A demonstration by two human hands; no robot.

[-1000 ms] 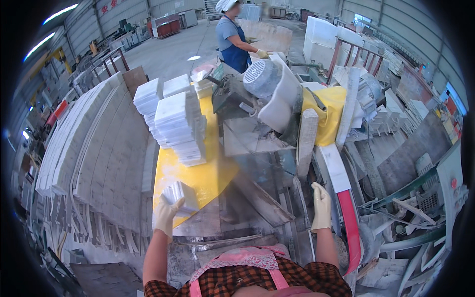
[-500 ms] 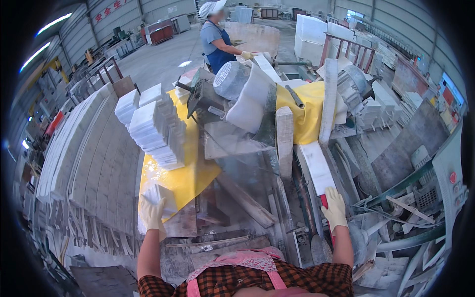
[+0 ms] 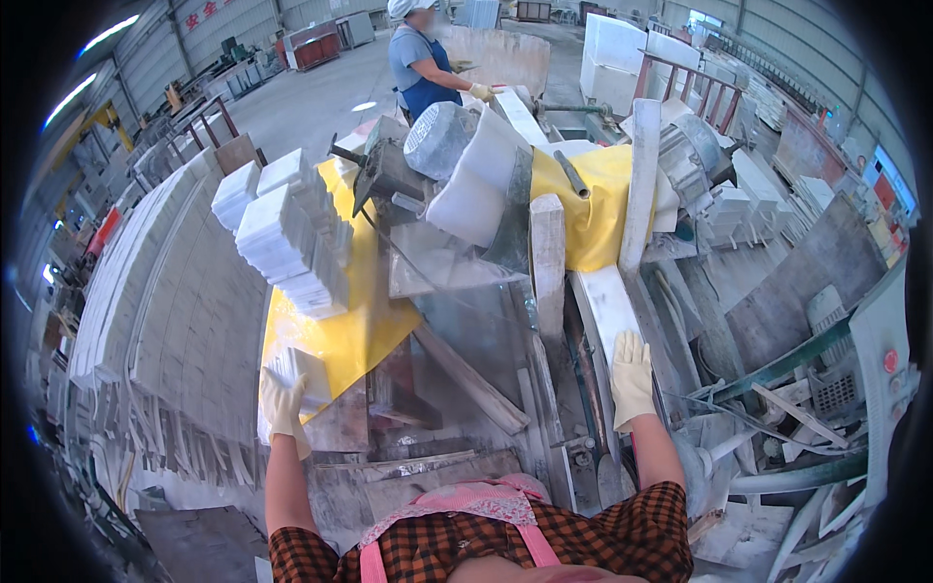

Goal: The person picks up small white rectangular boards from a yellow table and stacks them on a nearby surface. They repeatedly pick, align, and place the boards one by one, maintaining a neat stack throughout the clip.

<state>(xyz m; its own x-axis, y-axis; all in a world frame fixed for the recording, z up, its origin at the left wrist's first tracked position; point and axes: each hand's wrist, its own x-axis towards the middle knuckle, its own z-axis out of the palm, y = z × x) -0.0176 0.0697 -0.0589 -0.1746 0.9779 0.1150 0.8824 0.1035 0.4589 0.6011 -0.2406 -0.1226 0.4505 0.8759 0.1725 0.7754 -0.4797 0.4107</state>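
My right hand (image 3: 632,381), in a pale yellow glove, lies flat with fingers stretched on the near end of a long white stone strip (image 3: 604,299). The strip lies in a narrow track and runs under a yellow sheet cover (image 3: 587,228) between two upright bars. My left hand (image 3: 284,406), gloved too, rests against the near side of a small stack of white stone tiles (image 3: 309,372), thumb and fingers apart. That stack sits on a wet yellow sheet (image 3: 374,335). Beyond it on the same sheet rises a taller stack of white tiles (image 3: 277,233).
Two motors (image 3: 439,138) (image 3: 688,151) flank the covered track. Long stacked stone strips (image 3: 180,291) stand at the left. A grey control panel (image 3: 880,360) with a red button is at the right, near scrap pieces. Across the machine a co-worker (image 3: 423,73) in a blue apron touches a white strip.
My right hand has shifted from the strip's near right edge, beside a red edge, onto its top and flattened. My left hand stays at the small tile stack. The view has shifted slightly.
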